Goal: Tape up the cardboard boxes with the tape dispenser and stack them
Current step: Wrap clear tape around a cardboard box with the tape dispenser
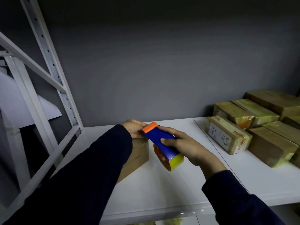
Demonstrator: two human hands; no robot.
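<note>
Head view: the cardboard box (138,154) sits on the white shelf (162,189), mostly under the left sleeve, its long axis running from the person toward the wall. The left hand (132,128) rests on its far top end, fingers fairly flat; whether they pinch tape is hidden. The right hand (186,147) grips the tape dispenser (159,140), fingers wrapped round its body, cutter at the box's far corner beside the left fingers, roll toward the person. Taped boxes (253,127) lie well apart, to the right.
</note>
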